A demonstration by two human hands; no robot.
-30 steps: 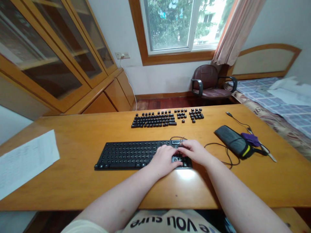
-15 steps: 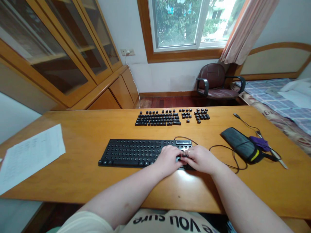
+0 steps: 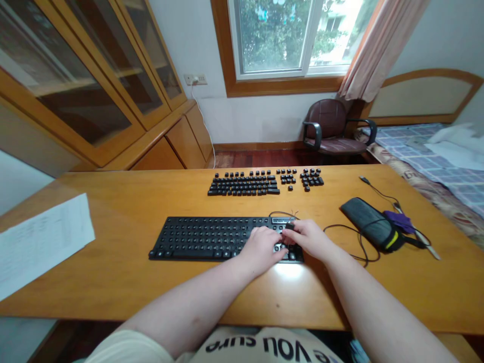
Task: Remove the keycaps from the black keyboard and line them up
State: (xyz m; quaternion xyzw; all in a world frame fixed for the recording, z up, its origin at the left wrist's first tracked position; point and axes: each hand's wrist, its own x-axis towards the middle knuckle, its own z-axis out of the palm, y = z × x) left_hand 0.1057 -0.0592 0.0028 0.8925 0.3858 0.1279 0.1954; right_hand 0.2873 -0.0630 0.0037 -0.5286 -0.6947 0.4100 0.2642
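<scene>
A black keyboard (image 3: 204, 238) lies on the desk, most of its key positions bare, with a few keycaps along the front row at the left end. My left hand (image 3: 260, 248) rests over its right part, thumb apart from the bent fingers, and covers some keys. Just right of it, my right hand (image 3: 310, 238) pinches a small black keycap (image 3: 289, 226) slightly above the number pad area. Its lower fingers are partly hidden. Farther back, loose black keycaps (image 3: 244, 186) are laid out in rows like a keyboard.
To the right, the keyboard cable (image 3: 359, 234) runs by a dark grey pouch (image 3: 368, 222), a purple cloth (image 3: 399, 221) and a USB plug (image 3: 364, 179). Printed paper sheets (image 3: 45, 242) lie at left. Behind the desk (image 3: 124, 282) stands an armchair (image 3: 327, 126).
My right hand has lifted slightly up and away from my left hand, with the keycap now showing between its fingers. More of the number pad is uncovered. My left hand stays on the keyboard.
</scene>
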